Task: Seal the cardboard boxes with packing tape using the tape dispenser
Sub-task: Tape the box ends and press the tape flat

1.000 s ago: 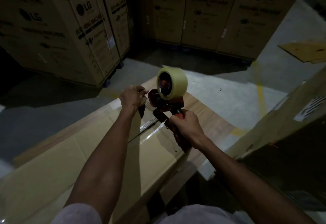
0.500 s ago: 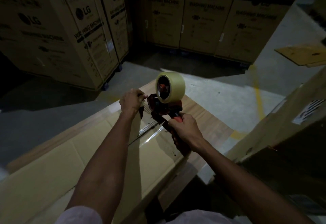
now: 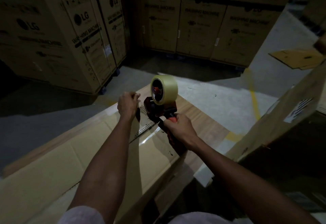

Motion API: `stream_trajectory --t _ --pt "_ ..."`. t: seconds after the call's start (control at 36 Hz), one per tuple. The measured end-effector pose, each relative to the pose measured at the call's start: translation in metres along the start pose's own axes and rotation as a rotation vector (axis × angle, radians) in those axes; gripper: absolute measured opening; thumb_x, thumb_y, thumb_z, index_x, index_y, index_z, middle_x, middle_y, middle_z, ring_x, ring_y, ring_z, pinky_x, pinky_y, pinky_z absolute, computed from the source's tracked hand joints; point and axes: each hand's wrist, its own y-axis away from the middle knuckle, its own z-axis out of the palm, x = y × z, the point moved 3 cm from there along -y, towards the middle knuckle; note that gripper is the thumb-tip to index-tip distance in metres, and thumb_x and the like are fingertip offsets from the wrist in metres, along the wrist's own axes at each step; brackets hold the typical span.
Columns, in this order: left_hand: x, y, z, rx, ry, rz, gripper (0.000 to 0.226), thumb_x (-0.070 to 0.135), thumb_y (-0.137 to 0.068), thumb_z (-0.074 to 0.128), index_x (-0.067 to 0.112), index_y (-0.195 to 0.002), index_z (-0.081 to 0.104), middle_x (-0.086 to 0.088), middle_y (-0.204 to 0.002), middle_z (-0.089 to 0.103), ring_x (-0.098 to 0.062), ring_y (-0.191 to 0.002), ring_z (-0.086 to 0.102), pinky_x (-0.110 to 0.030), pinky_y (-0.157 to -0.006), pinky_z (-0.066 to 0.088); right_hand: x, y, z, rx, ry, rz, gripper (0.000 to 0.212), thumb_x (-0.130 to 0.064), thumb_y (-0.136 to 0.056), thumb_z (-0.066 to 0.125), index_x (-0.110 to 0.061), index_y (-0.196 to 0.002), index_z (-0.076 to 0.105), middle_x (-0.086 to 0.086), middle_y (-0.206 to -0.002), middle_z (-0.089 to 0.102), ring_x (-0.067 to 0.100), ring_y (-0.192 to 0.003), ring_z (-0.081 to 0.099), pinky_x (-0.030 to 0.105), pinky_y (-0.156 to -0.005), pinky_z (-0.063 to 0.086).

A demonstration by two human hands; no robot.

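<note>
Right hand [image 3: 178, 126] wraps the orange grip of the red tape dispenser [image 3: 159, 112], a light, rigid tool best held there; its pale roll [image 3: 165, 89] stands up and its nose points away along the seam. It sits on the long flat brown cardboard box [image 3: 74, 156], thin board that probably flexes, long axis running near-left to far-right. Left hand [image 3: 127, 104], fingers curled, presses the box top beside the dispenser; whether it pinches tape I cannot tell.

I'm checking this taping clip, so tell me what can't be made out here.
Head view only:
- Dispenser blade: hidden under the tape dispenser body.
- Left hand fingertips: curled out of sight, so any tape grip is unclear.
- Small print on stacked boxes: too dim and blurred.
- Cardboard box: near end cut off.
</note>
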Motion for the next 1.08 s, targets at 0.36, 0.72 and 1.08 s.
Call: stream_trajectory --t 0.36,0.72,1.08 --pt "0.000 0.037 -0.001 0.024 -0.240 0.109 0.021 0.034 -0.098 0.064 0.025 -0.110 0.078 -0.011 -0.123 0.070 -0.025 -0.135 0.049 -0.041 -0.100 0.030 -0.005 0.006 -0.001 -0.079 -0.057 0.011 0.033 -0.041 -0.072 0.065 -0.009 -0.075 0.064 0.009 -0.059 0.064 0.027 -0.048 0.061 0.045 -0.053 0.056" --pt "0.007 0.037 -0.001 -0.048 -0.522 0.075 0.029 0.044 -0.104 0.050 0.029 -0.117 0.071 -0.002 -0.125 0.064 -0.023 -0.146 0.034 -0.045 -0.110 0.026 -0.004 -0.002 -0.007 -0.118 -0.046 0.060 0.042 -0.055 -0.060 0.063 -0.015 -0.073 0.063 0.002 -0.056 0.065 0.020 -0.046 0.061 0.030 -0.045 0.050" --pt "0.009 0.038 -0.002 -0.044 -0.556 0.040 0.029 0.046 -0.103 0.051 0.031 -0.117 0.071 -0.001 -0.124 0.066 -0.023 -0.143 0.039 -0.044 -0.108 0.027 -0.007 -0.016 -0.020 -0.134 0.111 0.071 0.031 -0.034 -0.087 0.064 -0.003 -0.091 0.068 0.018 -0.080 0.074 0.024 -0.057 0.066 0.034 -0.051 0.052"
